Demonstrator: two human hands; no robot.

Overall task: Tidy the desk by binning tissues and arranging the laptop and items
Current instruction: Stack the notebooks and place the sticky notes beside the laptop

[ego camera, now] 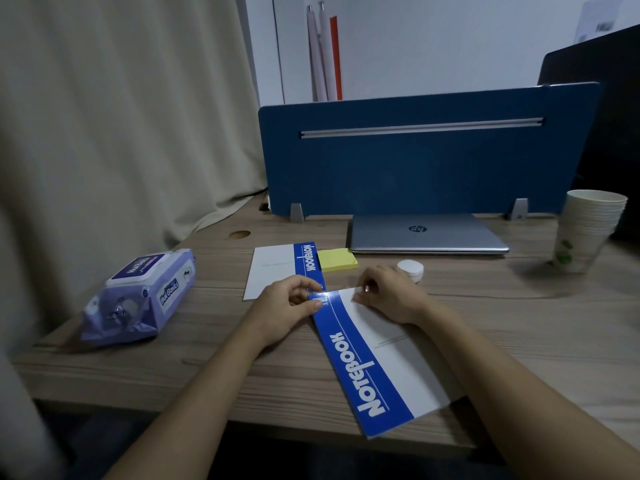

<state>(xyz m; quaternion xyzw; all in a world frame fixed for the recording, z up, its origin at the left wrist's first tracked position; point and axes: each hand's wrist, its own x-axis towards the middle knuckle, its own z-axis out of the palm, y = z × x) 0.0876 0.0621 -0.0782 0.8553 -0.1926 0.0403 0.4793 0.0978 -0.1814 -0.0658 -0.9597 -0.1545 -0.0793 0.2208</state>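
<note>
- Pinching the far edge of the near notebook (377,358): my left hand (287,306) closes thumb and fingers on its blue corner, my right hand (388,296) nips the white corner beside it. Both grips are shut on the cover.
- The near notebook lies askew on the desk (207,372), its near corner overhanging the front edge.
- A second notebook (277,268) lies flat just beyond my left hand, its corner touching or slightly under the held one; I cannot tell which.
- Yellow sticky notes (337,259) sit against it; a small white round case (410,268) sits just behind my right hand.
- The closed laptop (426,233) rests by the blue divider (415,161); stacked paper cups (585,230) stand at right, a wipes pack (145,292) at left.
- Risk: a two-corner pinch may let the cover flex and slip, dropping the book off the edge.
- Risk: a careless swing of my right hand could knock the case.
</note>
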